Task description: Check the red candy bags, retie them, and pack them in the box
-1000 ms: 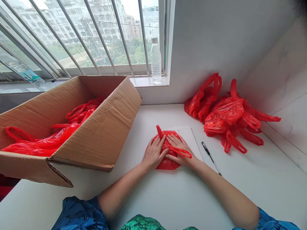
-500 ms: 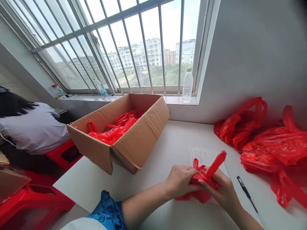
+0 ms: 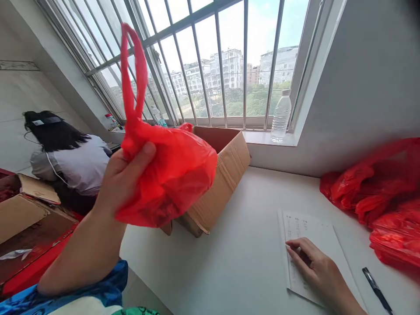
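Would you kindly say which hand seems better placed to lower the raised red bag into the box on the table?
Probably the left hand: it holds the red bag up, partly covering the box in view; the right hand is at the paper.

Daylight from the barred window (image 3: 245, 65) washes out the sky (image 3: 262, 22), while the left hand (image 3: 120, 183) looks slightly blurred.

An open stretch of tabletop (image 3: 226, 267) runs between the cardboard box (image 3: 226, 179) and the paper pad (image 3: 323, 234), which lies under the right hand (image 3: 320, 269). The raised red bag (image 3: 177, 175) screens most of the box's mouth; window bars (image 3: 245, 65) bound the back, piled bags (image 3: 395, 210) the right.
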The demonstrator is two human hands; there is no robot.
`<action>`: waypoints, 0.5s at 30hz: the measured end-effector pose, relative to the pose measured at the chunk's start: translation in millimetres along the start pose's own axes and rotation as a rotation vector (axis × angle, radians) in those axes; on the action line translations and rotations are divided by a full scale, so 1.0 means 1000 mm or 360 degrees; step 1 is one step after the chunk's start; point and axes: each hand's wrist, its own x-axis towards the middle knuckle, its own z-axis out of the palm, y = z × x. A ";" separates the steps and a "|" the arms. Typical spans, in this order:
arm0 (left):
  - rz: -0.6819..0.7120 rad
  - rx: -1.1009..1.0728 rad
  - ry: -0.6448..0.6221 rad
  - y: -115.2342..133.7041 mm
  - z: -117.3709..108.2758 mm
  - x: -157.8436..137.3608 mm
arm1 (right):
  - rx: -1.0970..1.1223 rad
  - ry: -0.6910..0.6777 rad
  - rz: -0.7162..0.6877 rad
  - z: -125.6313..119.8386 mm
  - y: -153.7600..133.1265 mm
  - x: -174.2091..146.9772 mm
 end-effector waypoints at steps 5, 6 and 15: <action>0.0145 0.0406 -0.0320 -0.031 -0.018 0.102 | 0.0021 -0.0022 0.0044 0.005 0.013 0.000; 0.0068 0.0545 -0.0612 -0.041 -0.018 0.119 | 0.0033 -0.0020 0.0046 0.007 0.015 0.000; 0.0040 0.0951 -0.1049 -0.103 0.043 0.187 | 0.0101 0.0086 -0.0056 0.013 0.021 0.000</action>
